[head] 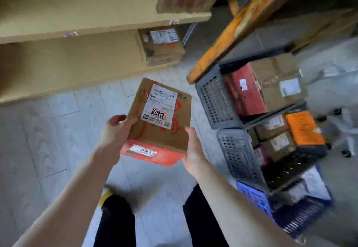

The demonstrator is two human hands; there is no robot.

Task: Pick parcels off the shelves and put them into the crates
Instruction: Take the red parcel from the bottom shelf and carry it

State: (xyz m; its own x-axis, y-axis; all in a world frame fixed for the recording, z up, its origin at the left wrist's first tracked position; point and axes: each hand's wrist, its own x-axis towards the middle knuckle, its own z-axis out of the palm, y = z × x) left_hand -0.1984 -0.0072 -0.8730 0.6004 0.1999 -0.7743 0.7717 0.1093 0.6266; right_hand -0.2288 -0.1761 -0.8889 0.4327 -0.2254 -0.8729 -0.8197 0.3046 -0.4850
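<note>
Left hand grips the left edge of the cardboard parcel, held above the floor with its long axis running 6 to 12 o'clock. The shipping label bears handwritten characters boxed in red, and the sticker on the red near end reads "6251". Right hand grips the right edge and is nearer the grey crates, which lie at 3 o'clock from the parcel.

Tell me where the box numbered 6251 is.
The box sits mid-view, held between the left hand and right hand, just left of the grey crates.
</note>
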